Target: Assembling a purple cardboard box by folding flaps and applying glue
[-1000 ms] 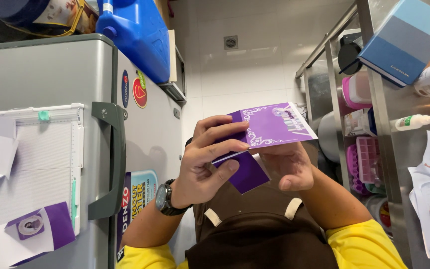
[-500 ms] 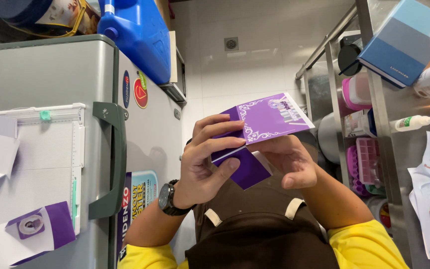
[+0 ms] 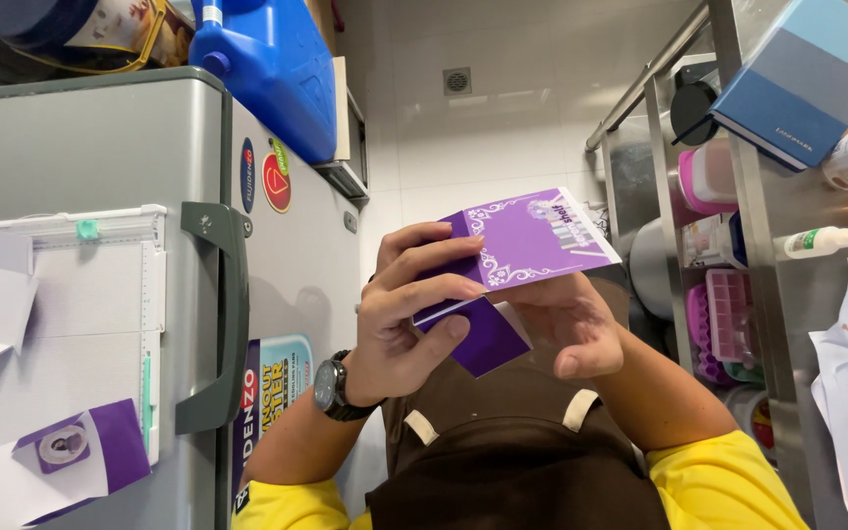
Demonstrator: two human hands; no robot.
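Hands are seen closest, raised above a brown apron [image 3: 503, 461]: the left hand [image 3: 409, 329] and right hand [image 3: 566, 324] both pinch a purple paper box [image 3: 517, 255]. Over the last second its patterned panel has been tilted up and rightward, so folding appears underway. Beyond, a grey refrigerator [image 3: 120, 147] carries a blue jug [image 3: 272, 69] at its far edge.

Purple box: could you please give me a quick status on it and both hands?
Left hand grips purple box. Right hand supports it underneath. Nothing in the way.
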